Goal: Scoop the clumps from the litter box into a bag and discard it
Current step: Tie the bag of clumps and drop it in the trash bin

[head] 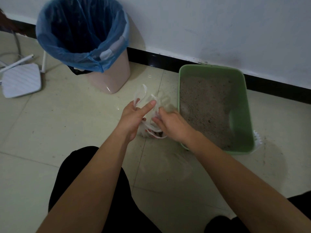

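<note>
A thin clear plastic bag (152,130) sits on the floor tiles between my two hands, its white handle loops sticking up. My left hand (134,117) holds one handle loop, thumb stretched out along it. My right hand (170,122) pinches the other handle close beside the left. Just to the right stands the green litter box (242,105), filled with grey litter (205,105). A white scoop (258,138) peeks out behind the box's near right corner. The bag's contents are mostly hidden by my hands.
A pink bin with a blue liner (87,39) stands at the back left against the wall. A white router (20,79) with cables lies on the floor at far left. My dark-clothed knees (94,190) are at the bottom. Litter grains are scattered round the box.
</note>
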